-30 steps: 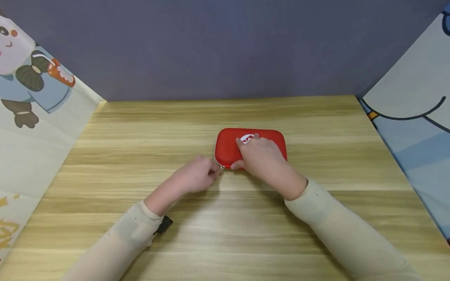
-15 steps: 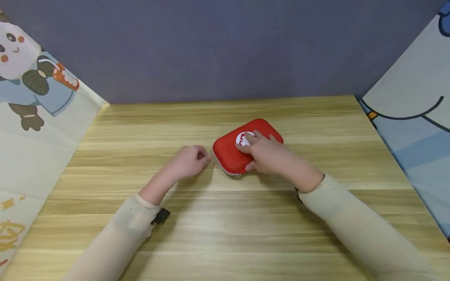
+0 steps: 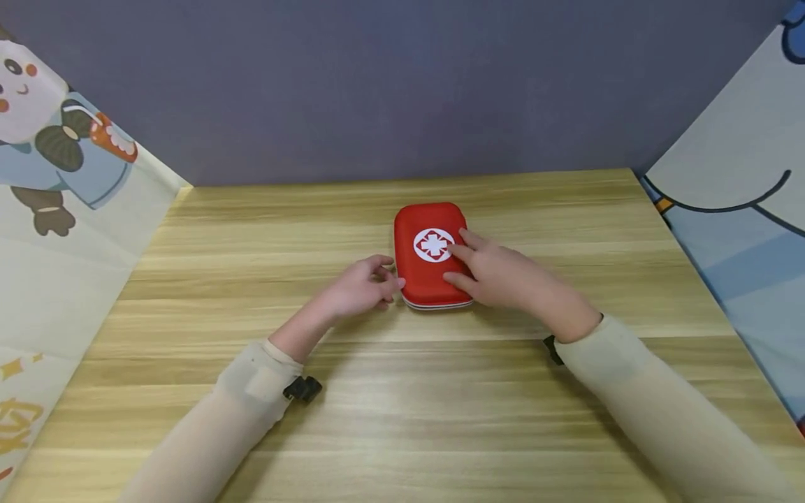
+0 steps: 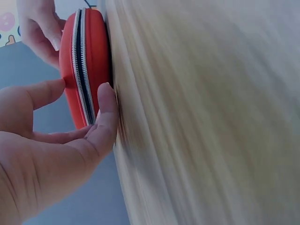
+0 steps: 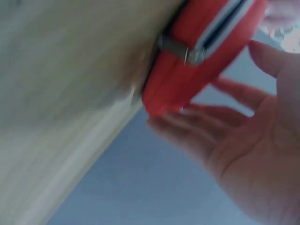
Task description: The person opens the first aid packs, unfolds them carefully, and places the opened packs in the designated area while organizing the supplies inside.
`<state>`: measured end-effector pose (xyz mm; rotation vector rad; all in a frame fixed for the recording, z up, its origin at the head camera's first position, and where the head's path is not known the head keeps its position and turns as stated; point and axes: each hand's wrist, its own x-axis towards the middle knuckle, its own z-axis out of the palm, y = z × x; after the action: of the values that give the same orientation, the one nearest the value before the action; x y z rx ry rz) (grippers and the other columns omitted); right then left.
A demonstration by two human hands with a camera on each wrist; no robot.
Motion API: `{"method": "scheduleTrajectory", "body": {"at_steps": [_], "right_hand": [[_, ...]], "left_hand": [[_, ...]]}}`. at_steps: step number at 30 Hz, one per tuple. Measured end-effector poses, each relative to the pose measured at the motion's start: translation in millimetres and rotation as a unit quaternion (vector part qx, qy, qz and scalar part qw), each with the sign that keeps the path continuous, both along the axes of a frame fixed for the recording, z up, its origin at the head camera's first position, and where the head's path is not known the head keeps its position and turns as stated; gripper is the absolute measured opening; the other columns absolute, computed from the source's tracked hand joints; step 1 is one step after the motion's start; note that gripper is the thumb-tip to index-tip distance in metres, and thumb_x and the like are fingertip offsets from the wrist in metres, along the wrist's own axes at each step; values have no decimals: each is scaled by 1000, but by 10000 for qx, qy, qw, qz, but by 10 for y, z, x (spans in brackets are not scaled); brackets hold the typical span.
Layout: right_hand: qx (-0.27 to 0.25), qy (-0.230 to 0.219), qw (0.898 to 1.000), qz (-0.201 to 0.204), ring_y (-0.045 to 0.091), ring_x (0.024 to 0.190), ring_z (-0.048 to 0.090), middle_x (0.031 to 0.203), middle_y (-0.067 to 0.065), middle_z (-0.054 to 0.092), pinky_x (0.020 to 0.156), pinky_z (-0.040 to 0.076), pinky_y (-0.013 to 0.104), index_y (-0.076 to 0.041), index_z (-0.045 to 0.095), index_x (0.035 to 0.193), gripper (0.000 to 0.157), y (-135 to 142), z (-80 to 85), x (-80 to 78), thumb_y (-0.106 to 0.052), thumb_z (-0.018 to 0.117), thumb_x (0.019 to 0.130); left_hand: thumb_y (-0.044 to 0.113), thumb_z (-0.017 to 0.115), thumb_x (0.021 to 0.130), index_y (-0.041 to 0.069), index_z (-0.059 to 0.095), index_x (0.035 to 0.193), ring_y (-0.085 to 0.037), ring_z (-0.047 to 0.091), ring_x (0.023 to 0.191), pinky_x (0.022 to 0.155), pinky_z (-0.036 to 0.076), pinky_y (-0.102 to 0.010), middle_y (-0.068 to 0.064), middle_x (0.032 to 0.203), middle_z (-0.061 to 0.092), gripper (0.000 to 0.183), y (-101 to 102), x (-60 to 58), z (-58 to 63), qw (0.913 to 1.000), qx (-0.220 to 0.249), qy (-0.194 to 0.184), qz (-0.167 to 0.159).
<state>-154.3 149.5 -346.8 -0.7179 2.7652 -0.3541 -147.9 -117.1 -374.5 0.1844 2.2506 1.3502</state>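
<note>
A red first-aid case (image 3: 428,279) with a white cross emblem lies on the table, its long side pointing away from me. My left hand (image 3: 367,285) is at its near left corner. In the left wrist view the left thumb and fingers (image 4: 107,105) hold the case (image 4: 99,51) from above and below, beside a zipper (image 4: 82,70) whose tooth rows stand apart. My right hand (image 3: 499,274) rests with spread fingers on the case's right side. A zipper slider (image 5: 193,54) shows on the case's side in the right wrist view, which is blurred.
The case stands on a wood-grain table (image 3: 402,419). Behind it rises a plain dark wall (image 3: 402,91). Cartoon-printed panels border the table at the left (image 3: 69,209) and right (image 3: 742,181).
The case has turned from lying sideways to pointing away from me. My left hand let go at the zipper corner, drew back, then came to the case again. The right hand shifted rightward.
</note>
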Motion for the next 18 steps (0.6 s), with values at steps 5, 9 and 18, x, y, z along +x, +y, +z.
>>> {"method": "scheduleTrajectory", "body": {"at_steps": [5, 9, 18], "right_hand": [[50, 27, 9995, -298, 53, 157, 31, 173, 28, 25, 110, 50, 65, -4, 40, 164, 93, -161, -28, 131, -63, 68, 97], [200, 412, 9987, -220, 53, 158, 30, 172, 25, 31, 108, 52, 66, -7, 43, 162, 100, -281, -41, 211, -69, 72, 90], [708, 1477, 9862, 246, 65, 138, 50, 156, 29, 51, 94, 61, 62, 3, 52, 153, 91, -483, -112, 277, -62, 74, 92]], "left_hand": [[19, 66, 104, -3, 39, 159, -23, 73, 86, 82, 64, -33, -20, 124, 66, 64, 56, 11, 5, 9998, 190, -111, 19], [12, 61, 105, -4, 38, 159, -22, 72, 86, 81, 64, -34, -22, 126, 66, 61, 69, 16, -13, 9994, 330, -93, 46], [-2, 49, 102, -4, 30, 163, -26, 71, 94, 86, 64, -35, -28, 132, 61, 64, 66, 24, -7, 9989, 454, -91, 86]]}}
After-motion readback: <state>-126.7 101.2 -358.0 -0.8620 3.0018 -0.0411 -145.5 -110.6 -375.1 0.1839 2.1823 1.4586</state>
